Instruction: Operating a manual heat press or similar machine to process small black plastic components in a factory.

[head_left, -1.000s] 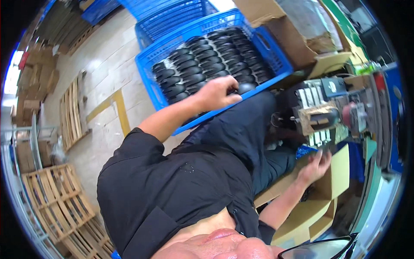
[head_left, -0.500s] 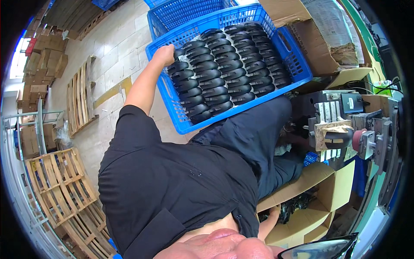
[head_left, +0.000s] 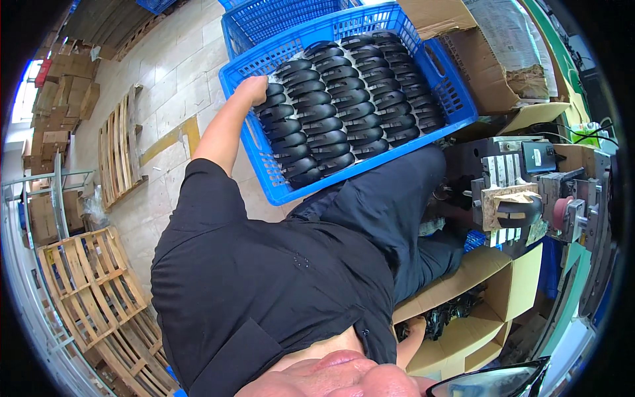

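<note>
Black curved parts (head_left: 327, 135) fill the blue crate (head_left: 370, 171) on my feed, and the left hand (head_left: 251, 91) is over them, at the far end of the leftmost row, close to the crate's side wall. Its fingers bend down out of my camera's sight, so I can't tell whether they grip a part. The right hand (head_left: 415, 326) is down inside a carton (head_left: 450, 281), among dark pieces (head_left: 456, 314) heaped loosely; it is partly hidden, and I can't tell what, if anything, it holds. I judge that the parts overlap in rows so each one leans on its neighbour and stays put, and that the crate sits close against the legs (head_left: 390, 178) to keep it within an arm's reach, with the carton handy on the other side. Those legs lie between crate and carton, and the carton's raised flap (head_left: 526, 284) partly walls in the right hand's side. Off to the right, a machine (head_left: 592, 198) carries another black part (head_left: 519, 213), with a pink pad (head_left: 561, 213) just beside it, not touching. A torn cardboard box (head_left: 473, 63) crowds the crate's right end, a second blue crate (head_left: 284, 26) stands beyond, and a slatted pallet (head_left: 88, 286) sits well to the left.
</note>
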A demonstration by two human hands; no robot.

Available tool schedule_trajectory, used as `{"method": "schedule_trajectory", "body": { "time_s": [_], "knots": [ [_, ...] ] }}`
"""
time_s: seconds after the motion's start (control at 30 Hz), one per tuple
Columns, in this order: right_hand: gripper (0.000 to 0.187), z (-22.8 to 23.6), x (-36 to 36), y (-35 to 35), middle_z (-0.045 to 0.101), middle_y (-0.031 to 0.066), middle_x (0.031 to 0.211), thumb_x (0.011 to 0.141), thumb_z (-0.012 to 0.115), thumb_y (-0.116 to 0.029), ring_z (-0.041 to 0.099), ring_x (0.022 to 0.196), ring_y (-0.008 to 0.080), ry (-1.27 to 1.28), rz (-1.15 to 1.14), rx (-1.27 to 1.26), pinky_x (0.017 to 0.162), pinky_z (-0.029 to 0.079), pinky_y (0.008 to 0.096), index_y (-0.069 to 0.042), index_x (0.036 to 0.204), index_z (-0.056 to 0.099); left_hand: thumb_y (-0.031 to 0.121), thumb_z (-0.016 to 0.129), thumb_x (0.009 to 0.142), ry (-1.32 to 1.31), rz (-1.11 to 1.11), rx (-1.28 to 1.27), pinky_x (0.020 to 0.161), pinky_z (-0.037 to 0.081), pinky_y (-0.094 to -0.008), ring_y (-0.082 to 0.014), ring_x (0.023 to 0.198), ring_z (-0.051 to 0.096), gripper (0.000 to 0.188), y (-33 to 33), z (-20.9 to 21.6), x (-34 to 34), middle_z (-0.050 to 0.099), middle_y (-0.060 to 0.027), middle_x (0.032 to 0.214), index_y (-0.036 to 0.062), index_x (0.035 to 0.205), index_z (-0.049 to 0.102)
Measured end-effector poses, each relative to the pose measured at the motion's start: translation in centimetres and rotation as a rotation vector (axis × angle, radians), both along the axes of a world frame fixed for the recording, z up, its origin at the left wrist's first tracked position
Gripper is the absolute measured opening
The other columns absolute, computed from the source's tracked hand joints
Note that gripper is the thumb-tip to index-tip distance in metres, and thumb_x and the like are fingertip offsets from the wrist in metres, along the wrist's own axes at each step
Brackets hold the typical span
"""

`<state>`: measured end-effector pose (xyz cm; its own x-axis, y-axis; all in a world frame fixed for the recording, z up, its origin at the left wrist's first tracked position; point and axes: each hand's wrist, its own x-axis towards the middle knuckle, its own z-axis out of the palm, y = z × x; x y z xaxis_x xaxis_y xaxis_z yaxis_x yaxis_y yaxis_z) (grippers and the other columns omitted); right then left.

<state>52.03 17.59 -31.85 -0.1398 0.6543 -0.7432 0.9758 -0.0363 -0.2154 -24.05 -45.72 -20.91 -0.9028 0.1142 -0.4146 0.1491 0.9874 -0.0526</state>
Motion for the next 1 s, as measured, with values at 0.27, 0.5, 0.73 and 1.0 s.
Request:
{"method": "schedule_trajectory", "body": {
  "time_s": [0.27,0.5,0.73,1.0],
  "knots": [
    [0.037,-2.1,2.0,1.1,0.079,0.0234,0.109,0.091,0.079,-0.02,0.076,0.098,0.0341,-0.096,0.138,0.101,0.086,0.059,0.0452,0.005,0.118,0.076,0.012,0.064,0.091,0.328,-0.023,0.171,0.098,0.058,-0.0517,-0.0407,0.117,0.071,0.02,3.6,0.7,4.0,0.074,-0.0226,0.116,0.0014,0.107,0.071],
    [0.028,-0.8,2.0,1.0,0.078,0.0276,0.097,0.087,0.062,-0.005,0.079,0.091,0.0401,-0.199,0.378,0.362,0.081,0.062,0.0513,0.002,0.107,0.08,0.024,0.078,0.09,0.498,-0.386,0.687,0.08,0.059,-0.0468,-0.0371,0.09,0.072,0.019,15.7,3.9,12.8,0.07,-0.015,0.092,0.008,0.09,0.067],
    [0.028,7.4,2.3,5.6,0.076,0.0264,0.082,0.089,0.056,-0.007,0.075,0.067,0.0372,-0.339,0.278,0.282,0.064,0.061,0.0484,0.008,0.1,0.078,0.015,0.08,0.087,0.415,-0.687,1.051,0.079,0.062,-0.0411,-0.0307,0.091,0.074,0.015,25.4,7.5,19.2,0.074,-0.0089,0.098,0.0072,0.092,0.069],
    [0.059,19.0,-10.7,-0.8,0.068,0.0109,0.13,0.099,0.066,0.002,0.069,0.103,0.019,0.995,-0.384,0.418,0.089,0.058,0.0324,-0.001,0.155,0.049,0.025,0.079,0.095,-0.31,-0.762,1.166,0.089,0.059,-0.044,-0.0333,0.103,0.074,0.033,34.2,11.1,25.8,0.074,-0.0148,0.11,0.0048,0.12,0.07]
  ]
}}
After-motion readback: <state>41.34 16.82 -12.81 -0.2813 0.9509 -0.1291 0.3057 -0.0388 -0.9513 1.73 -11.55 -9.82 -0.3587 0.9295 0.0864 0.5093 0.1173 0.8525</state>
